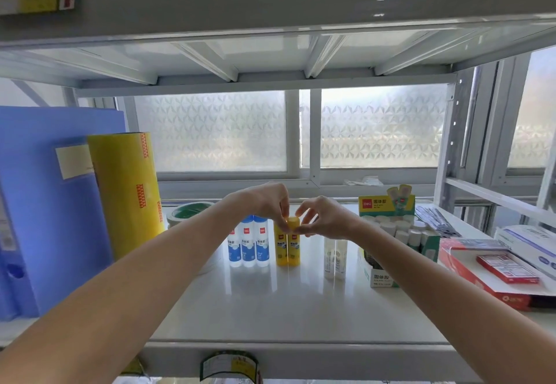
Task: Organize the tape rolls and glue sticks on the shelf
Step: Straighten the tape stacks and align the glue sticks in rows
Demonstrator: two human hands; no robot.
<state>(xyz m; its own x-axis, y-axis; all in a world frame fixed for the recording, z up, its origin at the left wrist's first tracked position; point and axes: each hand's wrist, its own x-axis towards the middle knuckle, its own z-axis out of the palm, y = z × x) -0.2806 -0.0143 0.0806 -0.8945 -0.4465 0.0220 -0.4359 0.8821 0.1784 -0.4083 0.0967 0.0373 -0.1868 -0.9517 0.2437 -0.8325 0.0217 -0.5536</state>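
- L hand (270, 204) & R hand (323, 218) meet mid-shelf, arms reaching in from the front.
- Both pinch w/ curled fingertips at the caps of the yellow sticks (287, 249): L fingers cover the top of the left one, R thumb and index sit on the cap of the right one.
- Yellow sticks: 2, upright, touching side by side, bases on the shelf (285, 308), about centre.
- Blue sticks (248, 245): 3 upright in a tight row just left of the yellow pair, w/ a small gap.
- Clear sticks (335, 258): 2 upright, touching, just right of the yellow pair, under the R wrist.
- Glue box (400, 230): green/white, open, full of white-capped sticks, right of the clear ones; partly hidden by the R forearm.
- Green tape (189, 212): roll lying flat at the back left, behind the L forearm.
- Yellow roll (126, 194): tall, upright, far left, against a blue folder (45, 209).
- Red box (487, 272) lies flat at the far right, w/ a white box (532, 246) just behind it.
- Another tape roll (230, 365) shows below the shelf's front edge.
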